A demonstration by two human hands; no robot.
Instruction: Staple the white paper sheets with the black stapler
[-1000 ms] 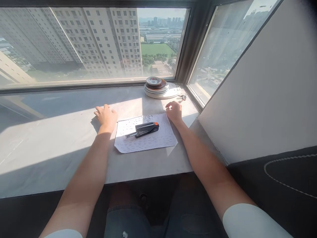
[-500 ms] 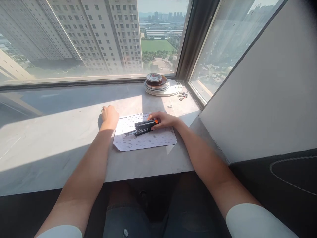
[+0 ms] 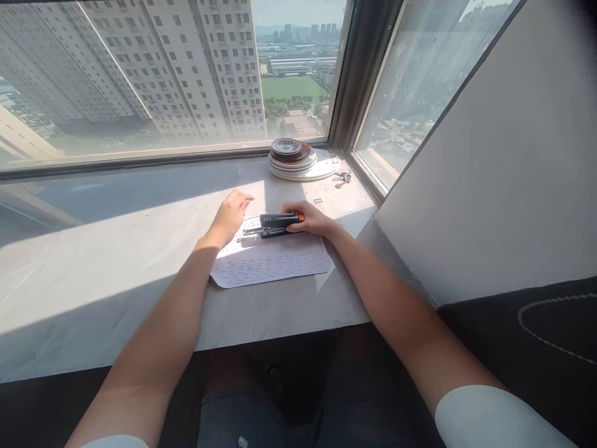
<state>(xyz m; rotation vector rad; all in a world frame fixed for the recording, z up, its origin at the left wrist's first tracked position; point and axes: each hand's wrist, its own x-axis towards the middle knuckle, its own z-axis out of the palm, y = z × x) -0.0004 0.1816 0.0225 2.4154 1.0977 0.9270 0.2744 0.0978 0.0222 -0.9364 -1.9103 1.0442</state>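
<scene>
My right hand [image 3: 308, 219] is wrapped round the back end of a black stapler [image 3: 278, 220] with an orange part near the fingers. The stapler's jaw is open, and a metal piece sticks out at its left end. Below it lie printed sheets of paper [image 3: 270, 264] on the sill. My left hand [image 3: 232, 214] hovers over the sheets' upper left corner, closed in a pinch. Whatever its fingertips hold is too small to make out. Two small strips that look like staples [image 3: 318, 200] lie beyond my right hand.
A stack of plates [image 3: 293, 163] stands in the window corner, with keys [image 3: 343, 178] beside it. The pale stone windowsill [image 3: 102, 274] runs left along the window. A white wall [image 3: 485, 180] rises on the right.
My left hand has moved right, from the sill beside the paper toward the stapler, fingers now pinched. My right hand has shifted the stapler slightly right and away from me.
</scene>
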